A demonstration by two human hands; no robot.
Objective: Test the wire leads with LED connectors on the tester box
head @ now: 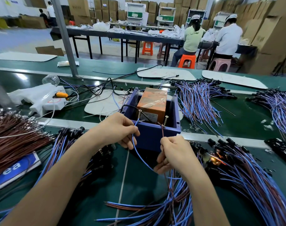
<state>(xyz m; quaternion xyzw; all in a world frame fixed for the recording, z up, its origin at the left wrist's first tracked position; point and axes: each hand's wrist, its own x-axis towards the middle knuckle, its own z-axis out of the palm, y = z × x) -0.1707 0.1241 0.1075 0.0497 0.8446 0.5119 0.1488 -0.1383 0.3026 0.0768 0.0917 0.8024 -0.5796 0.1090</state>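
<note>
Nearest, loose pile of blue-brown leads [176, 204] at 5 o'clock. Right hand [173, 154] pinches brown lead [162, 132], fingers curled. Left hand [121, 130] pinches blue lead [139, 154]. Blue tip meets left screw [140, 113], brown runs up to right screw [166, 120], both on tester box [155, 134], dead centre. Orange block [152, 101] inside box. Further lead bundle [196, 100] at 1 o'clock.

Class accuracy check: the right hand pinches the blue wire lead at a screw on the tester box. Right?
No. In the head view the left hand pinches the blue wire lead at a screw on the tester box; the right hand holds the brown lead.
</note>
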